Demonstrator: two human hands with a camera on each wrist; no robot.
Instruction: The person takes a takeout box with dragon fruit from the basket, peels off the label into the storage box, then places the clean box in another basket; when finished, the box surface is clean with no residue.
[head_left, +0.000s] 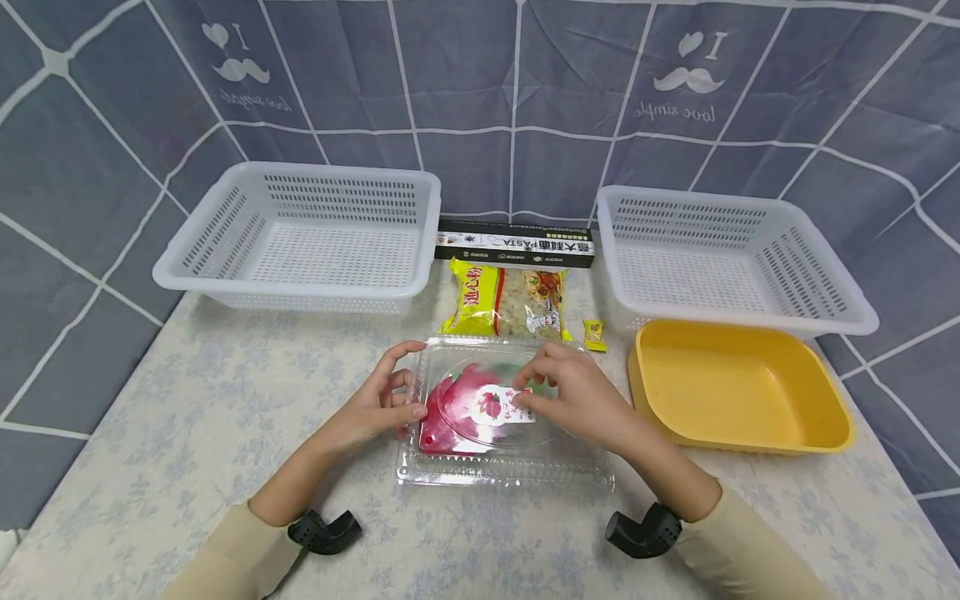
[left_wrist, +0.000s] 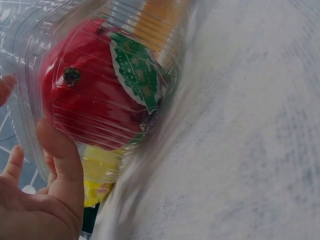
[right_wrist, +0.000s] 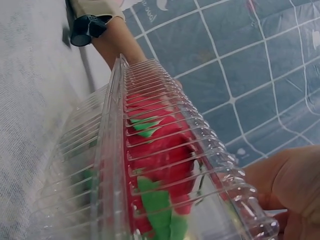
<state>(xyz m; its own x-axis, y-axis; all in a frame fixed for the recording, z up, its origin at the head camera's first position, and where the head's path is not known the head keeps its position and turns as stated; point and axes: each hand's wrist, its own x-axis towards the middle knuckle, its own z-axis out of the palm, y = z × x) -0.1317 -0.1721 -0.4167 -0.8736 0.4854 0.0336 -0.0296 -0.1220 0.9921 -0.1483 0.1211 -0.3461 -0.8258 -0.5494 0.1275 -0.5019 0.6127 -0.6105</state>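
A clear plastic clamshell box [head_left: 510, 471] stands in the middle of the table, holding red and green things; in the left wrist view a large red piece [left_wrist: 95, 85] with a dark stem spot and a green leaf [left_wrist: 135, 72] show through its wall. My left hand [head_left: 378, 396] grips the box's left side, thumb at the near part and index finger stretched toward the far corner. Over the lid, my right hand [head_left: 573, 396] is bent, its thumb and index fingertip pinching at the right end of the white label [head_left: 491, 406].
Behind the box lie a yellow pasta bag [head_left: 506, 298], a dark pasta carton [head_left: 517, 243] and a small yellow packet [head_left: 594, 335]. White baskets stand at the left [head_left: 300, 293] and right [head_left: 735, 312]. A yellow tub [head_left: 738, 400] sits right of my right hand.
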